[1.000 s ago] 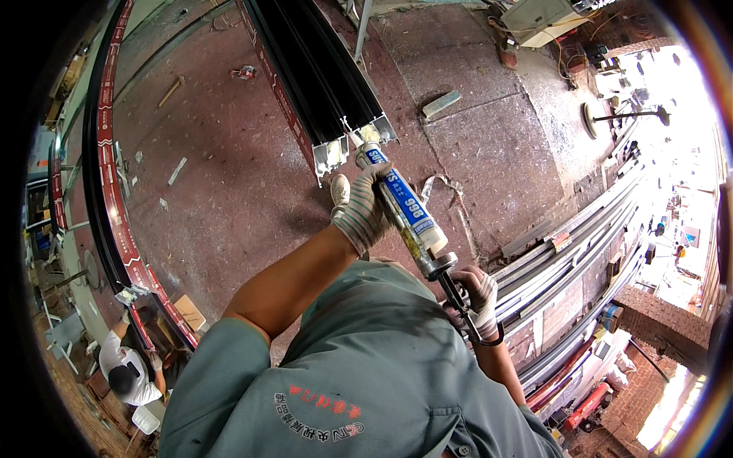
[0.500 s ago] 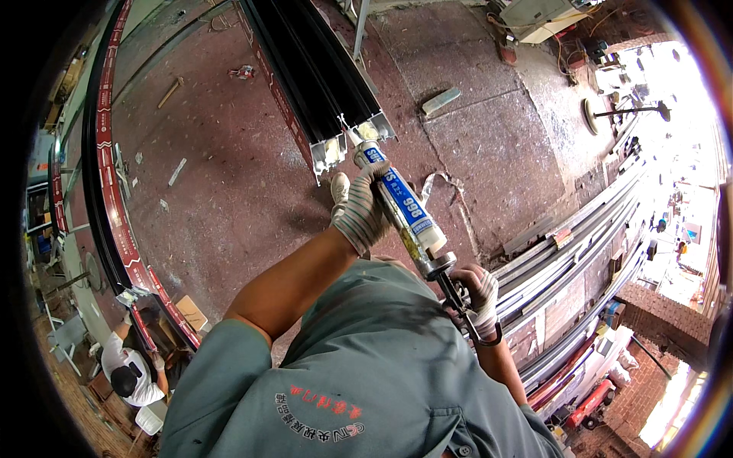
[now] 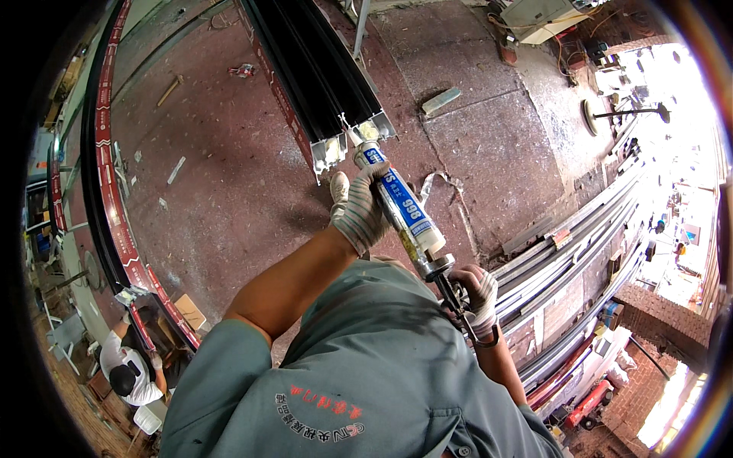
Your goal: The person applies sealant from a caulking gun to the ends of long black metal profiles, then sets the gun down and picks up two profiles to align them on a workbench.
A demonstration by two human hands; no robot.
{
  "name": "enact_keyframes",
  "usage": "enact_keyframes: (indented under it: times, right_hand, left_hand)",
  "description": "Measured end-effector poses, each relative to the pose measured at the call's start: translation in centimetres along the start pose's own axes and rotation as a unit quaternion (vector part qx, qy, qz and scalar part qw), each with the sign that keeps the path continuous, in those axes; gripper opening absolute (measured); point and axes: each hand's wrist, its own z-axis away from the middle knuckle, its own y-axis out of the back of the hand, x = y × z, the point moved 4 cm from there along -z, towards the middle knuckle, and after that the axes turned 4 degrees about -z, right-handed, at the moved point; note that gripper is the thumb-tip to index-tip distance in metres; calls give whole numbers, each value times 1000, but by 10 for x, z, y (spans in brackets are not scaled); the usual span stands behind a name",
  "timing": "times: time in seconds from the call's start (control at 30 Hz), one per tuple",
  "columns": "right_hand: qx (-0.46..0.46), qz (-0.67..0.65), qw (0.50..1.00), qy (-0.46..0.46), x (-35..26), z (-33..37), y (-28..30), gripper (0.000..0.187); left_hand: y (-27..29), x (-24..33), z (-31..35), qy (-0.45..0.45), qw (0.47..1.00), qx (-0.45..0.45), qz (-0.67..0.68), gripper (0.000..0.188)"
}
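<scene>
My left hand (image 3: 360, 212), in a striped work glove, is wrapped round a white and blue sealant cartridge (image 3: 406, 204) loaded in a caulking gun (image 3: 437, 267). At the gun's rear, my gloved right hand (image 3: 480, 294) closes on the handle; the trigger is mostly hidden. The gun slants away from my body, and its nozzle meets the cut end of a long black metal profile (image 3: 309, 61). Pale filling shows inside the silvery end of that profile. Whether sealant is flowing cannot be made out.
A curved-looking profile with red film (image 3: 107, 153) runs along the left. Another person (image 3: 136, 374) works at its near end. Stacked metal profiles (image 3: 569, 252) lie on the right. A greenish block (image 3: 441, 101) and scraps lie on the reddish floor (image 3: 229, 191).
The hooked end of the gun's rod has turned slightly beside my right hand. My left hand and the nozzle stay in nearly the same place.
</scene>
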Motion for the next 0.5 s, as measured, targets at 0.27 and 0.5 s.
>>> enact_keyframes:
  times: [0.27, 0.5]
  right_hand:
    - [-2, -6, 1000, -2, 2, 5, -2, 44]
    - [-8, 8, 1000, -17, 4, 14, -1, 44]
  left_hand:
    - [5, -7, -1, 6, 1000, 9, -9, 42]
    - [10, -17, -11, 2, 1000, -18, 6, 44]
